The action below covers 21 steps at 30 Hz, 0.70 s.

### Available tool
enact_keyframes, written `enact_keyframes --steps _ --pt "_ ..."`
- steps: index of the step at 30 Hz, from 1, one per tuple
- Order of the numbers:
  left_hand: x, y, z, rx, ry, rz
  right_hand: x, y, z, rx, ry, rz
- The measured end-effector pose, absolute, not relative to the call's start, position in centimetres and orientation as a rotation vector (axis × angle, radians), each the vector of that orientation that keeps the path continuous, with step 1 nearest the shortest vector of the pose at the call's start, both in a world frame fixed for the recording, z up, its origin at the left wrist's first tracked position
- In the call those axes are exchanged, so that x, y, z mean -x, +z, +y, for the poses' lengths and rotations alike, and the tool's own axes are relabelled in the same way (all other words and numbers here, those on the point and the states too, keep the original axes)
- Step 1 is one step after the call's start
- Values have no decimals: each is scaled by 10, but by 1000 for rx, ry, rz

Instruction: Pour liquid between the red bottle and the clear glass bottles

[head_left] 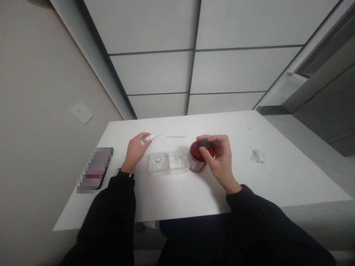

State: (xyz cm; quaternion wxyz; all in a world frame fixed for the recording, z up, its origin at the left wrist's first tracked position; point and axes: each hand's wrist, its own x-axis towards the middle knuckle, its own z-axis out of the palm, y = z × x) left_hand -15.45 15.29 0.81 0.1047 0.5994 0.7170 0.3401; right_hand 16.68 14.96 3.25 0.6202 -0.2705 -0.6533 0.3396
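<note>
- The left hand (135, 152) sits at the far left of the middle of the surface (230, 127), its fingers (142, 137) curled together around the thick end of a small white tube (152, 137) whose narrow tip points right.
- The right hand (220, 160) is clamped over a red bottle (200, 157), with its fingers (215, 139) wrapped across the top beside a dark cap (205, 143).
- The bottle stands just right of a clear two-part tray (168, 162), close to its end. Each compartment holds something small and clear, too small to tell.
- A slim white piece (176, 135) lies on the far side of the tray, between the tube and the bottle.
- A crumpled tissue (257, 156) lies well off to the right.
- A blurred phone (95, 170) lies at the left edge of the surface.
</note>
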Motion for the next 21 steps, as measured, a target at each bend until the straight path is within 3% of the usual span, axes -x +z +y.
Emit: enact_keyframes --steps 17,21 --pt "154 9 153 -1747 1033 2080 -167 32 152 630 806 -1492" --pt "154 8 153 -1708 1089 2065 -169 34 153 666 661 -1626"
